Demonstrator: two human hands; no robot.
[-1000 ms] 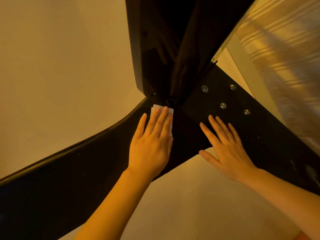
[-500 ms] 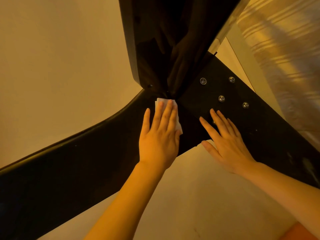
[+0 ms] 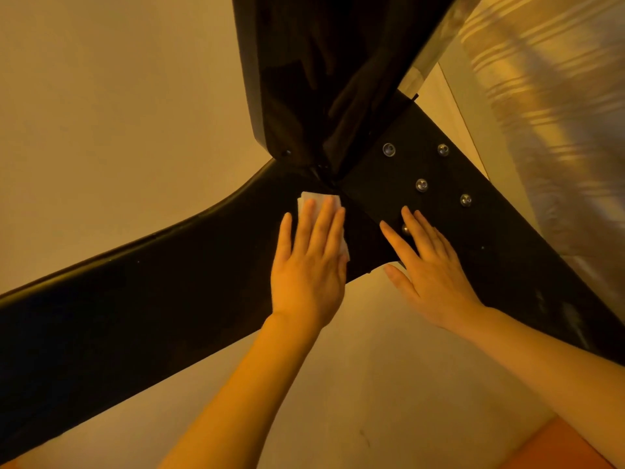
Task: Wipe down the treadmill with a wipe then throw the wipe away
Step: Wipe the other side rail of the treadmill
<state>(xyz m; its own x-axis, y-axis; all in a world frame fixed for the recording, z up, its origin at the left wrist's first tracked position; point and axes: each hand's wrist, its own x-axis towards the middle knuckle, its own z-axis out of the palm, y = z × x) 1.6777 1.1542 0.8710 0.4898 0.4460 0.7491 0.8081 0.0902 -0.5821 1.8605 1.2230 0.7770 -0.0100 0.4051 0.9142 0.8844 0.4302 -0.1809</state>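
The black treadmill frame (image 3: 142,319) spreads in three arms from a joint near the middle of the view. My left hand (image 3: 309,265) lies flat with straight fingers on a folded white wipe (image 3: 314,199), pressing it onto the left arm just below the joint. Most of the wipe is hidden under my fingers. My right hand (image 3: 427,269) rests flat, fingers spread, on the bolted black plate (image 3: 490,238) of the right arm. A glossy black upright (image 3: 304,79) rises from the joint.
Several silver bolts (image 3: 421,185) dot the right plate above my right fingers. A beige floor (image 3: 111,113) lies around the frame. A pale striped surface (image 3: 558,113) runs along the right edge. An orange patch (image 3: 558,448) shows at the bottom right.
My left hand has slid the wipe along the frame near the joint, ending slightly left of half a second ago. The view has shifted a little. My right hand stays on the plate.
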